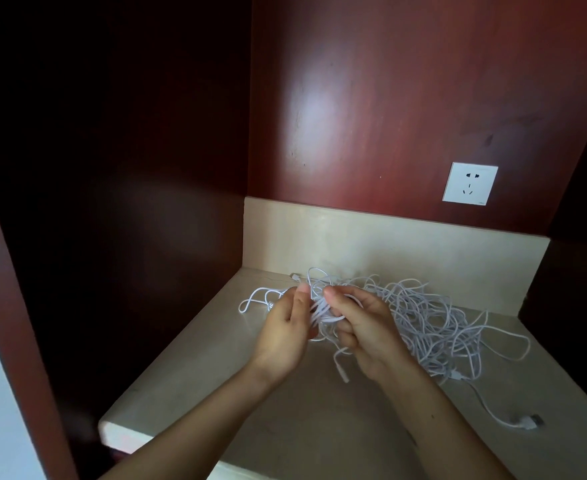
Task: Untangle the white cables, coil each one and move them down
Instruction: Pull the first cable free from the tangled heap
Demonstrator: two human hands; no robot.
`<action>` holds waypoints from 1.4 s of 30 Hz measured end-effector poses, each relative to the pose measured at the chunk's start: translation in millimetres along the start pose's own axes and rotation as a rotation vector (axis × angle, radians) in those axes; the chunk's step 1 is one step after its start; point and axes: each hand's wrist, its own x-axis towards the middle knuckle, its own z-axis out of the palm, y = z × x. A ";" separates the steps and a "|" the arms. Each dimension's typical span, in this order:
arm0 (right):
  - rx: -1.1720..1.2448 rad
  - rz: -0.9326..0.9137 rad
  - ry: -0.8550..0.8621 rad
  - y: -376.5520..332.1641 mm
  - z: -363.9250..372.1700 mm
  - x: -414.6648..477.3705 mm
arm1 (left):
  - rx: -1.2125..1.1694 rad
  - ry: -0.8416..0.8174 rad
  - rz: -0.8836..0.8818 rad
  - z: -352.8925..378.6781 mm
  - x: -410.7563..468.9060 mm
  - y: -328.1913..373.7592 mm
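The left grip (pixel 281 327) and the right grip (pixel 364 330), both bare hands, are raised just above the counter (pixel 285 410) and face each other, almost touching. Between them is a small coil (pixel 323 310) of thin, smooth white cable, several round loops stacked together. The right grip has its fingers curled round the near side of the coil, thumb on top. The left grip pinches the coil's far-left edge, thumb forward and fingers bent behind the strands. Neither is spread wide; both close on the coil.

A short tail with a slim white connector (pixel 342 372) hangs below the right grip, its tip by the counter.

Right of and behind the right grip lies the tangle (pixel 434 320): many thin white cables heaped in loose, crossing loops, flat on the counter. One strand runs from it toward the near right edge and ends in a flat, boxy plug (pixel 531 421). Left of the left grip a single slack loop (pixel 254 299) snakes over the counter.

The counter is pale cream stone, matte, with a rounded front lip and a low upstand (pixel 389 237) of the same stone beyond the grips. Above that is glossy reddish-brown wood panelling (pixel 389 98), and up to the right a square white socket (pixel 470 183).
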 end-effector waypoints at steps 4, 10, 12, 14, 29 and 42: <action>-0.137 -0.104 0.031 3.1 -2.9 -3.0 | 0.108 0.006 -0.024 -0.6 9.8 -1.3; -0.556 -0.278 -0.054 -6.4 -23.5 -3.0 | 0.090 -0.007 -0.032 -14.1 15.9 9.1; -0.604 -0.320 -0.055 -8.7 -26.0 -2.3 | 0.129 -0.030 -0.043 -16.2 17.6 10.5; -0.574 -0.358 -0.058 -10.8 -24.7 -1.2 | 0.190 -0.082 -0.045 -16.3 17.8 13.4; -0.282 -0.075 -0.100 10.6 6.2 -3.2 | 0.035 -0.129 0.018 -24.8 13.9 32.0; -0.959 -0.410 -0.306 -8.9 -1.9 -18.4 | 0.705 -0.036 0.231 -31.4 32.2 -5.7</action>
